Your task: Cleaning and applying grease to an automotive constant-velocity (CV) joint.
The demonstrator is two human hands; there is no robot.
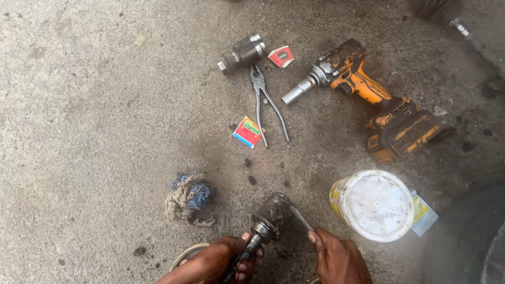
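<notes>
Now left hand (213,260) wrapped tight round greasy joint shaft (251,247), cup end (276,209) low over concrete floor (94,131). Right hand (336,257), fingers curled, pinches flat blade (301,220) against cup. Grease may let shaft twist, blade skid into thumb.

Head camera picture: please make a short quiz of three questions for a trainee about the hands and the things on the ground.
1. True or false: the left hand grips the shaft of the greasy metal joint.
2. Which thing lies nearest to the right hand? A) pliers B) white-lidded tub C) orange impact wrench
3. What lies left of the joint on the concrete floor?

Key: 1 true; 2 B; 3 a bundle of blue and beige rag.
</notes>
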